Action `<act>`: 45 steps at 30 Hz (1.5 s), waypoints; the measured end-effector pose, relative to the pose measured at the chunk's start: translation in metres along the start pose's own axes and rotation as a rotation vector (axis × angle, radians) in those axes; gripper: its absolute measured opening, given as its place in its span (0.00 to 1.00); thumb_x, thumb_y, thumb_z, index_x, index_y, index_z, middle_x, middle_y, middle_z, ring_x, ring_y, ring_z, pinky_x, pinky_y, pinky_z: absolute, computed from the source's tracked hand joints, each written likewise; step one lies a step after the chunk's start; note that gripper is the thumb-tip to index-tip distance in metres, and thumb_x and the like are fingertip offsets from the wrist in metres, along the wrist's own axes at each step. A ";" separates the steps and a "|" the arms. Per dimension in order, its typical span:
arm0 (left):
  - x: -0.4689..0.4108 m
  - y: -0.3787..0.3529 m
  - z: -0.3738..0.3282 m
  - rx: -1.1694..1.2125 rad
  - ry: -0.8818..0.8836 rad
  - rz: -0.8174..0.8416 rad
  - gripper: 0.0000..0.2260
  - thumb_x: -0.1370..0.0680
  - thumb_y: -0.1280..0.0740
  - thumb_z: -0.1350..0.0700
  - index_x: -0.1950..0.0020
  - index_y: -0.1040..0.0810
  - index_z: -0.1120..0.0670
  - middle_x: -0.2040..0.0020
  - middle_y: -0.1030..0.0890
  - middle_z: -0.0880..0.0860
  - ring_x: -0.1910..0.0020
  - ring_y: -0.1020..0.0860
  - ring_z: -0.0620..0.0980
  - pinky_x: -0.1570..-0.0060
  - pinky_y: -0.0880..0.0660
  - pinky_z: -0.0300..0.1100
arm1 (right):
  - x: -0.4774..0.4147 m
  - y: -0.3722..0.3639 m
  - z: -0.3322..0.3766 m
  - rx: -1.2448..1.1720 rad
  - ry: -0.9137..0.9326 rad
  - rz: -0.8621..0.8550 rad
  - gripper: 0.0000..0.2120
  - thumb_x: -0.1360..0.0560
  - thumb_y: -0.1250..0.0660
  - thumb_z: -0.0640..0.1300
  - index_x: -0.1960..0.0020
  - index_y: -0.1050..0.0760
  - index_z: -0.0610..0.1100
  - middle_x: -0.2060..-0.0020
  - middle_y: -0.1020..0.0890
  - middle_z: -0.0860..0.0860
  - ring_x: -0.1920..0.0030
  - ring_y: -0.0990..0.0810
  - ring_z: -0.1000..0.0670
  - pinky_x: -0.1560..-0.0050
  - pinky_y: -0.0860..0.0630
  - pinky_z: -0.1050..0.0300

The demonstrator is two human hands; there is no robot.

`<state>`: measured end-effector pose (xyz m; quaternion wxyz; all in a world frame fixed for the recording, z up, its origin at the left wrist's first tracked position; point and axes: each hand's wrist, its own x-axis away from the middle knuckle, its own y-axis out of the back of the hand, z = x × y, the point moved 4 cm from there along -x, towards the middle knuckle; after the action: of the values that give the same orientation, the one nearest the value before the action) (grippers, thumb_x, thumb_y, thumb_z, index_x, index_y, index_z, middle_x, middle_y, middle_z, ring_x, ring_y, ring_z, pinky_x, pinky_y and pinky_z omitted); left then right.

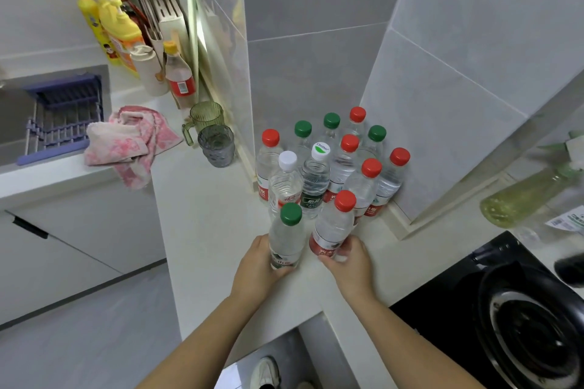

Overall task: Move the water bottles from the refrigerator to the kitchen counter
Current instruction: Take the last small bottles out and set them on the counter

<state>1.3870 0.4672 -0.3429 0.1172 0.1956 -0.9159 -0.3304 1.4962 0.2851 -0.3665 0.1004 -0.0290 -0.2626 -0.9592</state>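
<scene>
My left hand grips a green-capped water bottle standing on the white kitchen counter. My right hand holds a red-capped water bottle next to it, also upright on the counter. Behind them, in the tiled corner, stands a cluster of several water bottles with red, green and white caps. The refrigerator is out of view.
Two ribbed glass cups and a pink towel lie left of the cluster. Detergent bottles and a utensil holder stand at the back left, beside a sink with a blue rack. A black stove is on the right.
</scene>
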 end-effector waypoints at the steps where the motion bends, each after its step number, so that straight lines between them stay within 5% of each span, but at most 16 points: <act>1: -0.005 -0.002 -0.003 -0.021 0.021 0.011 0.24 0.30 0.25 0.47 0.38 0.26 0.53 0.45 0.24 0.50 0.46 0.24 0.49 0.52 0.30 0.39 | -0.003 -0.001 0.002 -0.012 0.002 -0.005 0.21 0.37 0.18 0.41 0.51 0.25 0.43 0.54 0.21 0.46 0.53 0.20 0.48 0.55 0.22 0.56; 5: -0.022 -0.007 -0.011 -0.270 0.131 0.105 0.27 0.28 0.30 0.38 0.37 0.27 0.54 0.43 0.23 0.53 0.44 0.23 0.52 0.50 0.26 0.44 | -0.017 -0.006 0.008 -0.031 -0.013 0.009 0.20 0.36 0.18 0.40 0.52 0.26 0.42 0.57 0.19 0.48 0.56 0.20 0.49 0.56 0.24 0.59; 11: -0.044 -0.010 -0.013 -0.484 0.181 0.184 0.28 0.27 0.36 0.31 0.44 0.25 0.55 0.47 0.19 0.53 0.48 0.20 0.55 0.60 0.30 0.42 | -0.034 -0.007 0.005 -0.018 -0.040 0.047 0.17 0.34 0.20 0.37 0.62 0.30 0.45 0.68 0.22 0.50 0.67 0.23 0.54 0.66 0.28 0.71; 25: -0.053 -0.018 -0.010 -0.532 0.201 0.225 0.30 0.28 0.35 0.30 0.41 0.28 0.54 0.45 0.20 0.52 0.47 0.21 0.53 0.59 0.31 0.42 | -0.041 -0.003 0.000 0.068 -0.006 0.046 0.16 0.34 0.20 0.39 0.63 0.28 0.45 0.70 0.22 0.54 0.69 0.24 0.59 0.67 0.28 0.70; 29: -0.047 -0.011 -0.003 -0.482 0.293 0.137 0.47 0.40 0.32 0.24 0.33 0.36 0.55 0.36 0.29 0.52 0.36 0.29 0.53 0.45 0.30 0.48 | -0.041 0.001 -0.002 0.161 -0.032 0.082 0.15 0.34 0.19 0.47 0.63 0.26 0.46 0.68 0.19 0.53 0.64 0.20 0.51 0.61 0.23 0.53; 32: -0.054 -0.002 0.012 -0.395 0.257 0.233 0.64 0.42 0.30 0.25 0.21 0.60 0.57 0.20 0.52 0.54 0.21 0.51 0.54 0.28 0.47 0.60 | -0.041 0.010 -0.001 0.256 -0.017 0.087 0.16 0.35 0.20 0.53 0.63 0.26 0.48 0.64 0.20 0.55 0.62 0.21 0.53 0.60 0.25 0.55; 37: -0.079 0.011 0.010 -0.243 0.140 0.342 0.69 0.39 0.23 0.33 0.26 0.74 0.57 0.23 0.70 0.57 0.23 0.68 0.54 0.26 0.59 0.60 | -0.042 0.016 0.011 0.363 0.057 0.091 0.18 0.35 0.21 0.56 0.59 0.22 0.44 0.58 0.20 0.52 0.56 0.22 0.50 0.56 0.24 0.54; 45: -0.089 0.009 -0.004 -0.312 0.115 0.477 0.70 0.38 0.23 0.35 0.29 0.78 0.62 0.27 0.77 0.60 0.26 0.73 0.57 0.26 0.65 0.56 | -0.039 0.010 0.015 0.413 0.043 0.139 0.19 0.32 0.22 0.54 0.52 0.22 0.41 0.52 0.20 0.47 0.49 0.22 0.46 0.50 0.24 0.50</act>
<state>1.4652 0.5104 -0.3419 0.2717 -0.0272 -0.8661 -0.4186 1.5364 0.2909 -0.3528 0.1755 -0.0054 -0.4487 -0.8763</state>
